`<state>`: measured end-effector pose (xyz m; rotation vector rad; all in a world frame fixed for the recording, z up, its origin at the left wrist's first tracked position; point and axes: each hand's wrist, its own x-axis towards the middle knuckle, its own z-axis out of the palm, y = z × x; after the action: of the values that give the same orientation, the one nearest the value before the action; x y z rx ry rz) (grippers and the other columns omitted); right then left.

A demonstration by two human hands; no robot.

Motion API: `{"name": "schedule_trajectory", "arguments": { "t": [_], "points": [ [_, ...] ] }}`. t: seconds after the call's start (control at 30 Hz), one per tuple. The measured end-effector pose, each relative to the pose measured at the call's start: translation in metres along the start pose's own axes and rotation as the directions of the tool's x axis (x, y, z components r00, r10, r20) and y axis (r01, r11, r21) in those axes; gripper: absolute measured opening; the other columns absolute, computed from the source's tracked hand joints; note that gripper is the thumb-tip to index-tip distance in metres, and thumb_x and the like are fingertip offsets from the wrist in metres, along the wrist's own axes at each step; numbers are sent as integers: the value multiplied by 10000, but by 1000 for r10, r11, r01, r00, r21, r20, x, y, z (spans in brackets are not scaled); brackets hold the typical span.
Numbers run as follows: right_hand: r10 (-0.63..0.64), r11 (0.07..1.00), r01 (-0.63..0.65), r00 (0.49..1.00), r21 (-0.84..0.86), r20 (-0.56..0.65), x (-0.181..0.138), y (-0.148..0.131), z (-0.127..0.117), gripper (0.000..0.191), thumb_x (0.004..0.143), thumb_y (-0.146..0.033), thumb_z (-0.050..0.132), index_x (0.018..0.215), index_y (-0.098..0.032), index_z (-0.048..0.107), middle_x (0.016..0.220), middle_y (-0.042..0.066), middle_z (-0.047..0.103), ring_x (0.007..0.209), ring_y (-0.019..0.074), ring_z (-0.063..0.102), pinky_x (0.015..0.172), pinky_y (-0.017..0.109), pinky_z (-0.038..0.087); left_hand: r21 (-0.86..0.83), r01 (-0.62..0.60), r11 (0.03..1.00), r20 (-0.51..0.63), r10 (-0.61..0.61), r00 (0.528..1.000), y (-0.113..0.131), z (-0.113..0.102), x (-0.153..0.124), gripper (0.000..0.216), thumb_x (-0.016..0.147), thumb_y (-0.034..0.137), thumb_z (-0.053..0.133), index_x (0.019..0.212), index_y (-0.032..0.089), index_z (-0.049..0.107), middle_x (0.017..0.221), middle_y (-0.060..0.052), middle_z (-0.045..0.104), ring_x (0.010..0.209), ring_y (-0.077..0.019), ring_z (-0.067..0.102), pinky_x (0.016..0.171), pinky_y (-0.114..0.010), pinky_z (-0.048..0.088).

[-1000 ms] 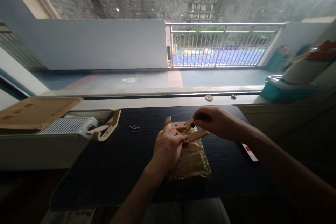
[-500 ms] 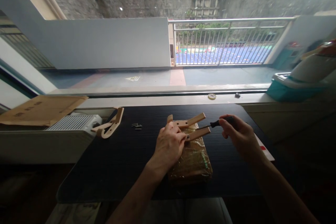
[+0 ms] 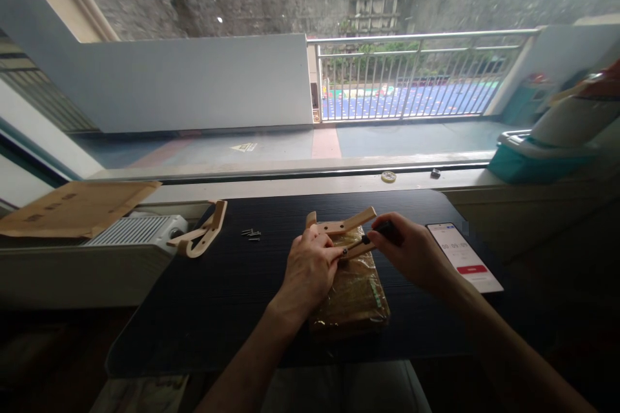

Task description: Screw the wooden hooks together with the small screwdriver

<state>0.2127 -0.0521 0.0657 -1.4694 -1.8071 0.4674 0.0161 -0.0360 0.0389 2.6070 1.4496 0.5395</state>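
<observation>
My left hand (image 3: 310, 268) is closed on a wooden assembly of two slats (image 3: 345, 226), pressing it down on a plastic-wrapped packet (image 3: 352, 297) on the black table (image 3: 217, 297). My right hand (image 3: 414, 255) grips a small black-handled screwdriver (image 3: 382, 232). Its tip points left at a screw on the lower slat (image 3: 356, 250), right beside my left fingers.
A few loose screws (image 3: 250, 233) lie left of the slats. A curved wooden piece (image 3: 201, 235) rests at the table's left corner by a white radiator (image 3: 130, 232) and cardboard (image 3: 72, 206). A lit phone (image 3: 464, 257) lies on the right. A teal container (image 3: 533, 161) sits on the sill.
My right hand drew back to the right with the screwdriver, then returned left so the tip now meets the lower slat. The phone is now uncovered. My left hand stayed put.
</observation>
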Motion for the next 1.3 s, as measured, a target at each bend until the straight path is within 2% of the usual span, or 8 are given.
{"name": "schedule_trajectory", "arguments": {
  "t": [0.33, 0.57, 0.73, 0.9, 0.97, 1.07, 1.13, 1.3],
  "points": [
    [-70, 996, 74, 995, -54, 66, 8, -7, 0, 153, 868, -340, 504, 887, -209, 581, 625, -35, 566, 526, 101, 469, 532, 222, 348, -4, 9, 1000, 12, -9, 1000, 1, -1, 1, 207, 858, 236, 530, 915, 253, 728, 927, -27, 661, 961, -222, 491, 860, -389, 419],
    [-58, 994, 61, 998, -89, 30, 11, -8, -3, 155, 857, -342, 514, 889, -210, 589, 658, -25, 607, 564, 110, 516, 549, 220, 354, 4, 13, 1000, 4, -13, 1000, 0, 0, 2, 200, 849, 232, 543, 920, 254, 730, 940, -34, 666, 967, -231, 493, 854, -395, 420],
    [-105, 978, 123, 989, -170, 108, 14, -16, -1, 141, 860, -324, 505, 859, -204, 580, 618, -32, 579, 510, 96, 457, 532, 225, 319, 2, 13, 1000, 5, -13, 1000, 0, 0, 1, 198, 846, 220, 546, 916, 255, 728, 928, -33, 665, 949, -223, 498, 842, -383, 420],
    [-124, 969, 160, 973, -188, 194, 20, -22, -4, 134, 866, -303, 494, 890, -199, 575, 675, -17, 600, 558, 101, 478, 546, 227, 311, -6, 13, 1000, 6, -13, 1000, 1, -2, 1, 202, 846, 214, 545, 922, 261, 725, 922, -40, 658, 942, -219, 500, 830, -377, 422],
    [-155, 958, 213, 949, -194, 276, 25, -27, -8, 148, 869, -313, 493, 916, -202, 580, 700, -10, 610, 590, 108, 499, 552, 227, 307, -7, 11, 1000, 7, -11, 1000, 1, -2, 1, 193, 841, 209, 552, 904, 260, 727, 924, -38, 656, 944, -220, 499, 831, -380, 423],
    [-204, 919, 320, 885, -230, 418, 35, -36, -12, 166, 870, -321, 491, 921, -202, 595, 699, -3, 623, 605, 117, 507, 549, 232, 292, -6, 8, 1000, 5, -8, 1000, 2, -2, 0, 185, 833, 202, 561, 887, 258, 729, 916, -39, 654, 944, -221, 497, 838, -384, 423],
    [-206, 890, 359, 866, -280, 455, 42, -42, -11, 172, 870, -321, 485, 895, -192, 596, 680, 5, 624, 581, 117, 490, 529, 236, 272, 2, 6, 1000, 1, -6, 1000, 1, -1, 0, 191, 836, 197, 554, 894, 256, 727, 909, -42, 653, 940, -221, 497, 830, -384, 422],
    [-126, 864, 299, 907, -404, 402, 52, -46, -2, 247, 875, -383, 471, 834, -165, 580, 661, 34, 620, 567, 120, 472, 505, 243, 249, 30, 5, 1000, 4, -5, 1000, 1, 1, 0, 198, 851, 209, 530, 863, 255, 722, 914, -41, 643, 922, -221, 492, 800, -388, 412]
  ]
}}
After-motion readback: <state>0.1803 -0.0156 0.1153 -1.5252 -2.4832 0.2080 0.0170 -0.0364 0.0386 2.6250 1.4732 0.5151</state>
